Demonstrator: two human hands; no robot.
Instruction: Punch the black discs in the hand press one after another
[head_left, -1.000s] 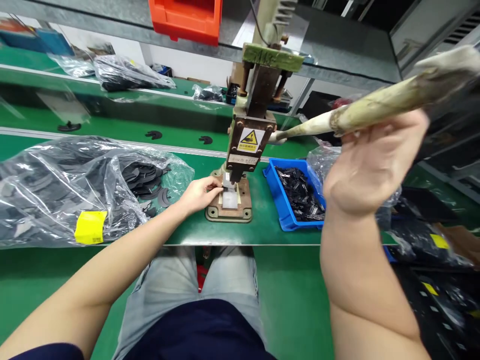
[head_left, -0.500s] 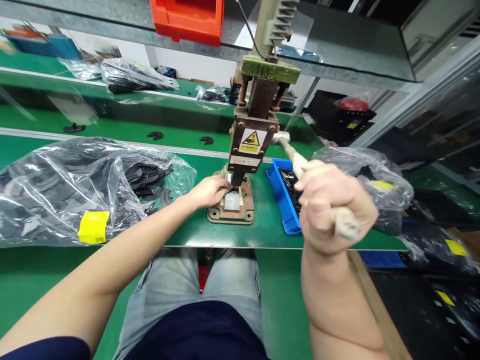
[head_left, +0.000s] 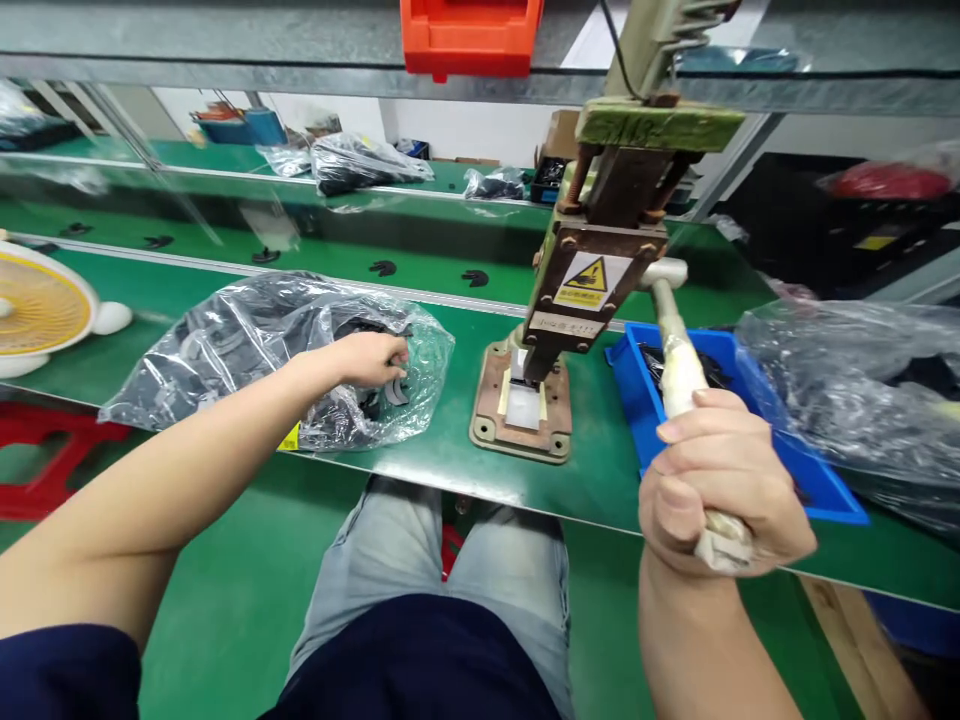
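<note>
My right hand [head_left: 726,480] is wrapped round the taped lever handle [head_left: 681,370] of a hand press [head_left: 574,290]. The lever slants from the press's right side down toward me. Over the mouth of a clear plastic bag [head_left: 247,350] is my left hand [head_left: 373,358], its fingers curled together. What these fingers hold, if anything, I cannot make out. Dark flat curved pieces fill the bag, and a grey curved piece [head_left: 395,393] shows just below the fingers. On the press base [head_left: 517,446], a pale block [head_left: 523,408] sits under the ram.
Right of the press stands a blue bin [head_left: 631,400] with black parts, beside another plastic bag [head_left: 862,400]. A fan [head_left: 45,310] is at the far left. Several dark pieces, one a notched piece [head_left: 474,278], lie behind. An orange bin [head_left: 472,40] hangs above.
My left hand has moved left from the press base to the bag of curved pieces. My right hand keeps its grip on the lever, now lower in view. The view has shifted left.
</note>
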